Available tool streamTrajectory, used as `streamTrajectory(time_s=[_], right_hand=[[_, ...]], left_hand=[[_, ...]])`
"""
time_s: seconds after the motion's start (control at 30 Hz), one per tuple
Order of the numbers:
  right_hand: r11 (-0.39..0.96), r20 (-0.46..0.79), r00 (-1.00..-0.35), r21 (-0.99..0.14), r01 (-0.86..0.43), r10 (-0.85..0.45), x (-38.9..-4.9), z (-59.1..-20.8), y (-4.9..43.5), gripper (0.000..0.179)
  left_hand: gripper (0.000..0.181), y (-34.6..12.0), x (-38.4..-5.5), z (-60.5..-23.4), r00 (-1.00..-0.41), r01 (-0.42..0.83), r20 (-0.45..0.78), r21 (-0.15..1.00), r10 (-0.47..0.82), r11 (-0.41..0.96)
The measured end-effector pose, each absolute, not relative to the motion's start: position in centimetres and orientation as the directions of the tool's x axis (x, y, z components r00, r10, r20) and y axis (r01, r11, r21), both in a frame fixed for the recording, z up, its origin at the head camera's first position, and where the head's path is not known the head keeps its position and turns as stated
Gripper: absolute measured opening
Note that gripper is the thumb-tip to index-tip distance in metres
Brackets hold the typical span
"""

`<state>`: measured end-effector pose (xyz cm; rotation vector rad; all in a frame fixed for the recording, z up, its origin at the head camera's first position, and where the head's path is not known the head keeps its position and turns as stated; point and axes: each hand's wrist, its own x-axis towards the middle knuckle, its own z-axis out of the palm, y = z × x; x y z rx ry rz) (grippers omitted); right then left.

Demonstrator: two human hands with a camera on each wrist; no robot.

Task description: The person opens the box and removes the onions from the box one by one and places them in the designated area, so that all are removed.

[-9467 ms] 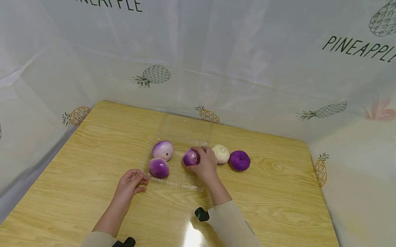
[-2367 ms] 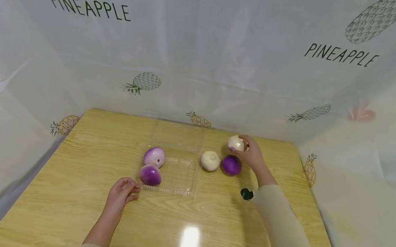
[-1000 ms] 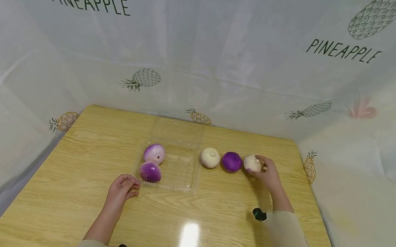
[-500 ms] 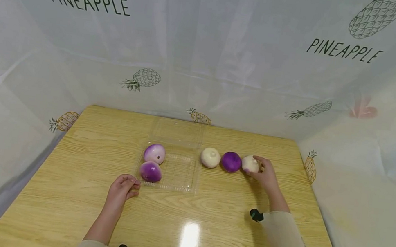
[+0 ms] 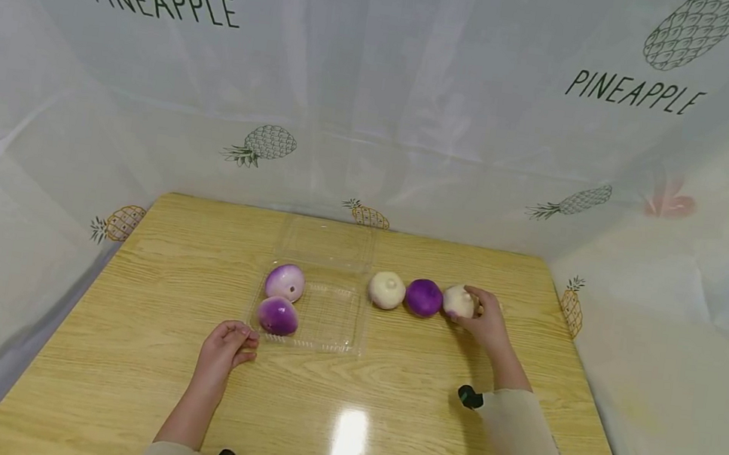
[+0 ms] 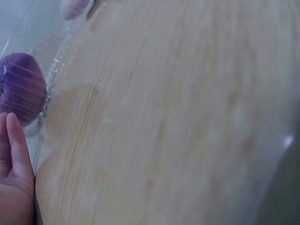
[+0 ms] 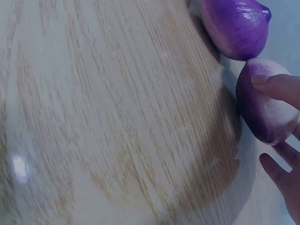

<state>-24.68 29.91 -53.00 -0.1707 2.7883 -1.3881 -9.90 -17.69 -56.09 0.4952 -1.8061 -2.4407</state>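
Note:
In the head view my right hand (image 5: 488, 322) holds a white-and-purple onion (image 5: 458, 300) on the table, at the right end of a row of onions. The right wrist view shows the thumb on this onion (image 7: 262, 103) and fingertips at its underside. A deep purple onion (image 5: 424, 298) sits against its left side, and a cream onion (image 5: 387, 291) stands left of that. My left hand (image 5: 222, 354) pinches the front left corner of a clear plastic box (image 5: 333, 318). In the left wrist view, two straight fingers lie by the box wall.
Two more onions, a pale purple one (image 5: 285, 282) behind and a darker one (image 5: 278, 315) in front, lie in the left half of the box. Its clear lid (image 5: 327, 244) lies folded back. Behind the wooden table (image 5: 287, 415) hangs a pineapple-print curtain (image 5: 381, 93).
My right hand has moved an onion from the box to the row's right end, then slid it slightly left against the purple onion. My left hand has stayed at the box corner.

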Motion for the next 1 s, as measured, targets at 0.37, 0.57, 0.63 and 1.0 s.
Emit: streamTrajectory(time_s=[0.37, 0.57, 0.63, 1.0], right_hand=[[0.622, 0.027, -0.992, -0.777, -0.097, -0.120, -24.53, -52.88, 30.07, 0.068], [0.627, 0.016, -0.992, -0.774, -0.092, -0.126, -24.43, -52.99, 30.10, 0.069], [0.625, 0.016, -0.992, -0.775, -0.092, -0.127, -24.41, -53.05, 30.14, 0.069], [0.614, 0.008, -0.993, -0.785, -0.080, -0.119, -24.30, -52.37, 30.08, 0.069]], left_hand=[[0.012, -17.68, -9.98, -56.25, -0.946, -0.136, -0.218, 0.940, -0.242, -0.313], [0.011, -17.68, -10.03, -56.31, -0.945, -0.136, -0.215, 0.943, -0.245, -0.304], [0.011, -17.65, -10.06, -56.32, -0.946, -0.132, -0.212, 0.943, -0.247, -0.304], [0.009, -17.65, -10.12, -56.41, -0.945, -0.130, -0.213, 0.941, -0.246, -0.313]])
